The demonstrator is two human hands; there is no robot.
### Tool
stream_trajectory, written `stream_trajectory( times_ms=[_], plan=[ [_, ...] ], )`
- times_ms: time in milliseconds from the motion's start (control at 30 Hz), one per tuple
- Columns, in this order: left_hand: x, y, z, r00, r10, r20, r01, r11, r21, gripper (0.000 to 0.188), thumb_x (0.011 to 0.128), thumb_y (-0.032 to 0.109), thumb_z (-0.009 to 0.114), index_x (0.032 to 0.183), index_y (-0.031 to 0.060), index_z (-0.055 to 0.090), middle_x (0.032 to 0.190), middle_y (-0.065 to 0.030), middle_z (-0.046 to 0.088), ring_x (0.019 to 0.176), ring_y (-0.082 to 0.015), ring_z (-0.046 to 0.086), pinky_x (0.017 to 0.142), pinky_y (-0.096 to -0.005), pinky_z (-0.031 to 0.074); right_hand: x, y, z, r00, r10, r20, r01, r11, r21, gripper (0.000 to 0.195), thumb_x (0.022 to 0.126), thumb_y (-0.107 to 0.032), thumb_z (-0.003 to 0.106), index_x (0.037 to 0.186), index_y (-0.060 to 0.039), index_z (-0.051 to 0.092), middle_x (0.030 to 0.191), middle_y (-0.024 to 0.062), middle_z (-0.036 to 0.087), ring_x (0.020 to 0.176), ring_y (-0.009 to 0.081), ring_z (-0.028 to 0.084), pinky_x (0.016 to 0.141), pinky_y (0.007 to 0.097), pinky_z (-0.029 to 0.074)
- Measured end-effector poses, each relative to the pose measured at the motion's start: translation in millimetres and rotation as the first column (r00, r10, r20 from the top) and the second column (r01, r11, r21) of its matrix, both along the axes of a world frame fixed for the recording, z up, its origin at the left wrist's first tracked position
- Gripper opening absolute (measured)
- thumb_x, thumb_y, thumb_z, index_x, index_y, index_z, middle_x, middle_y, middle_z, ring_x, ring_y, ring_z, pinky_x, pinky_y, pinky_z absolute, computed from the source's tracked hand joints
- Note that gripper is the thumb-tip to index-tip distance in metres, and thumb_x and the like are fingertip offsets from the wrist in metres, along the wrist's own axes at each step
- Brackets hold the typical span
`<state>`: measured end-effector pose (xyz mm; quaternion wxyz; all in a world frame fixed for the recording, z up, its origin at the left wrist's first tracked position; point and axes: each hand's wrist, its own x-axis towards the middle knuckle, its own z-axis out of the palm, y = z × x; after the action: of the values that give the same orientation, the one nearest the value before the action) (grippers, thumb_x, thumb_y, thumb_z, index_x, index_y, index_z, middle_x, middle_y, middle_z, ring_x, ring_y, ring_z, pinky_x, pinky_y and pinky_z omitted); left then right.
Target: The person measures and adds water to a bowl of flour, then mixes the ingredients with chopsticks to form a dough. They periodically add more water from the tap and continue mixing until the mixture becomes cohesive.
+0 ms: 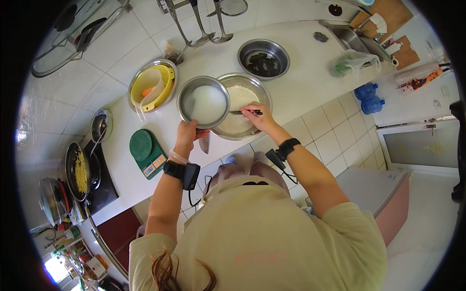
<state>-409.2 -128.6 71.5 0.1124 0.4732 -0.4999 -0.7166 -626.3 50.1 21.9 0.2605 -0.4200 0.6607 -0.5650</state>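
My left hand (190,134) grips the near rim of a steel bowl (204,102) that holds a cloudy whitish liquid; it is raised over the left edge of a wider metal basin (267,95). In that basin lies pale flour (241,95), with a wetter-looking patch on the near side. My right hand (256,115) holds a thin utensil with a dark handle (257,112), its other end over the flour. Which utensil it is, I cannot tell. A knife blade (205,144) shows on the counter below my left hand, its handle hidden.
A steel bowl with dark pieces (264,59) stands behind the basin. Left are a yellow colander (169,78) in a metal bowl, a green kitchen scale (141,144) and a pan of yellow shreds (81,172) on a cooktop. A plastic bag of greens (344,67) lies near the sink (347,38).
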Motion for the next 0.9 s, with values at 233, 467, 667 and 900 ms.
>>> stream_trajectory(
  times_ms=[233, 467, 667, 900],
  plan=[
    [-19.3, 1.6, -10.2, 0.998, 0.008, 0.059, 0.004, 0.979, -0.205, 0.034, 0.088, 0.005, 0.044, 0.116, -0.0106, 0.055, 0.089, -0.0213, 0.069, 0.069, -0.0265, 0.072, 0.056, -0.0322, 0.062, -30.0, 34.7, 23.0, 0.99, -0.129, 0.062, 0.125, 0.99, 0.068, 0.012, 0.086, -0.009, 0.07, 0.095, -0.0015, 0.073, 0.088, 0.0108, 0.069, 0.071, 0.0156, 0.061, 0.066, 0.0259, 0.048],
    [-23.8, 4.0, -12.6, 0.989, 0.082, 0.12, -0.06, 0.982, -0.18, 0.033, 0.089, 0.006, 0.045, 0.114, -0.014, 0.054, 0.089, -0.022, 0.068, 0.069, -0.0274, 0.071, 0.059, -0.0337, 0.063, -46.3, 6.0, 22.1, 0.95, -0.285, -0.125, 0.279, 0.958, -0.066, 0.011, 0.086, -0.008, 0.07, 0.094, -0.0019, 0.073, 0.08, 0.0087, 0.063, 0.067, 0.0164, 0.058, 0.063, 0.0276, 0.046],
    [-31.7, -0.6, -4.2, 0.975, 0.2, 0.095, -0.204, 0.978, 0.03, 0.033, 0.092, 0.01, 0.046, 0.107, -0.0188, 0.054, 0.089, -0.0229, 0.068, 0.072, -0.0288, 0.071, 0.065, -0.0339, 0.063, -48.3, -0.6, -2.8, 0.999, -0.05, -0.012, 0.05, 0.999, 0.006, 0.012, 0.087, -0.006, 0.069, 0.097, -0.0022, 0.073, 0.085, 0.0085, 0.066, 0.077, 0.0149, 0.062, 0.07, 0.0261, 0.048],
    [-36.8, -0.1, 1.4, 0.971, 0.229, 0.072, -0.231, 0.972, 0.029, 0.033, 0.093, 0.011, 0.047, 0.105, -0.0194, 0.054, 0.09, -0.0243, 0.068, 0.073, -0.0296, 0.071, 0.066, -0.0332, 0.063, -39.0, 4.0, -5.9, 0.989, 0.099, 0.114, -0.102, 0.995, 0.017, 0.011, 0.085, -0.008, 0.071, 0.095, -0.0028, 0.073, 0.086, 0.0086, 0.066, 0.071, 0.0151, 0.061, 0.065, 0.0262, 0.048]
  ],
)
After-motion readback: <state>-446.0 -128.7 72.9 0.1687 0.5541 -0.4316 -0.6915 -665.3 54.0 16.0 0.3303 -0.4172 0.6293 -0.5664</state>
